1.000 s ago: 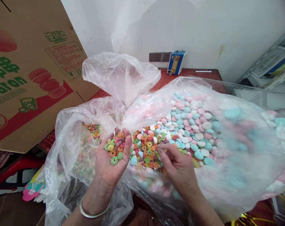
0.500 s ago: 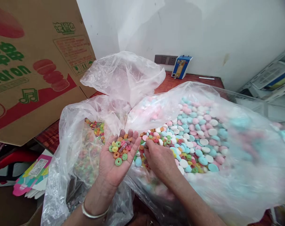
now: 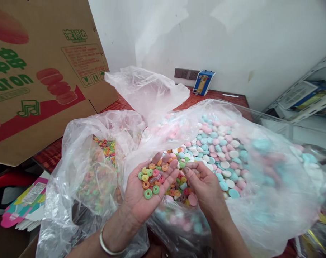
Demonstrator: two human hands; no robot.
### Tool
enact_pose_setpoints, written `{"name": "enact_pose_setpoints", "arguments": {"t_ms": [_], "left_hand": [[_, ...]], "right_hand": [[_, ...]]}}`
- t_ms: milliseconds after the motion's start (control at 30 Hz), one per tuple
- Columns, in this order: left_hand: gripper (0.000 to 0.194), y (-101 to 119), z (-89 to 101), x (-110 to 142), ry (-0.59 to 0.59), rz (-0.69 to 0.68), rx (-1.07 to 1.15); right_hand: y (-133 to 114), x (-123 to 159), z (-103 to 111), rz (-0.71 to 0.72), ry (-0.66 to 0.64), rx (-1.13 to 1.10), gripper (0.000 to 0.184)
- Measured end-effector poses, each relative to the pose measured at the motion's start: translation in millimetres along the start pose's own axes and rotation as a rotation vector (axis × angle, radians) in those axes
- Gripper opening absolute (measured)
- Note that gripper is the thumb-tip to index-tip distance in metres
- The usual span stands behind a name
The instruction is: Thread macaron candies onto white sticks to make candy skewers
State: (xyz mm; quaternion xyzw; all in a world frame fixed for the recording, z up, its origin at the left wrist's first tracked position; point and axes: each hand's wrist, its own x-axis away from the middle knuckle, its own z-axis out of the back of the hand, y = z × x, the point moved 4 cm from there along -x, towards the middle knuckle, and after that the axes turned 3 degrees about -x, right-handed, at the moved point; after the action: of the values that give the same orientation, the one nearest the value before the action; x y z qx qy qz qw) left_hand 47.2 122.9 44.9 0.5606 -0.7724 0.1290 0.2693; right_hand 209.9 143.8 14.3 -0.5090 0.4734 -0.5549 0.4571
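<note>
My left hand [image 3: 145,191] is palm up, fingers stretched out, with a small pile of colourful cereal rings [image 3: 156,179] resting on the palm and fingers. Beside its fingertips, my right hand [image 3: 206,186] has thumb and forefinger pinched at a green cereal ring [image 3: 182,165]. Under both hands, a large clear plastic bag [image 3: 249,218] lies open. Inside it are pink, white and blue button-shaped sweets [image 3: 224,165], with cereal rings mixed in near my hands. To the left, a second clear bag [image 3: 76,132] holds more cereal rings [image 3: 107,147].
A big cardboard box [image 3: 50,53] stands on the left of the red-brown table [image 3: 122,104]. At the back, a blue device [image 3: 204,83] sits by wall sockets [image 3: 186,74]. White shelving [image 3: 305,96] is on the right; colourful printed cards [image 3: 28,200] lie low left.
My right hand has lifted from the sweets and moved right, its fingertips now at a green ring. My left hand has shifted slightly right with its cereal rings. The upper bag plastic has sagged.
</note>
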Motion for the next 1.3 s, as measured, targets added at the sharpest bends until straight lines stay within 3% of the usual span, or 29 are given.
{"name": "enact_pose_setpoints", "arguments": {"t_ms": [67,133,267,367,467,633,800,933,1000,1167,1233,1300], "left_hand": [[0.030,-10,-0.4,-8,-0.023,0.040,-0.012],[0.029,-19,-0.9,-16,-0.050,0.063,-0.039],[0.032,-32,-1.9,-29,-0.100,0.113,-0.106],[0.036,-38,-2.4,-34,-0.133,0.148,-0.116],[0.039,-41,-2.3,-36,-0.146,0.177,-0.092],[0.046,-41,-3.7,-34,-0.130,0.202,-0.082],[0.050,-40,-1.9,-35,-0.155,0.206,-0.071],[0.050,-39,0.1,-38,-0.238,0.216,-0.105],[0.050,-39,-0.2,-38,-0.249,0.218,-0.115],[0.049,-39,-1.8,-34,-0.210,0.210,-0.094],[0.050,-39,-2.7,-33,-0.241,0.210,-0.096],[0.050,-39,-2.5,-33,-0.256,0.214,-0.107]], "right_hand": [[-6,3,14,0.099,0.101,0.169,0.034],[-13,9,22,0.197,0.123,0.291,0.030],[-22,25,17,0.282,-0.047,0.372,0.024],[-24,33,7,0.326,-0.104,0.437,0.025],[-21,33,5,0.324,-0.059,0.474,0.020],[-12,21,22,0.199,0.048,0.402,0.021],[-16,19,29,0.257,0.129,0.447,0.020],[-20,28,13,0.363,-0.083,0.447,0.021],[-20,29,8,0.394,-0.116,0.493,0.020],[-18,22,24,0.357,0.165,0.656,0.020],[-18,23,28,0.354,0.198,0.655,0.021],[-19,26,27,0.346,0.146,0.607,0.022]]}}
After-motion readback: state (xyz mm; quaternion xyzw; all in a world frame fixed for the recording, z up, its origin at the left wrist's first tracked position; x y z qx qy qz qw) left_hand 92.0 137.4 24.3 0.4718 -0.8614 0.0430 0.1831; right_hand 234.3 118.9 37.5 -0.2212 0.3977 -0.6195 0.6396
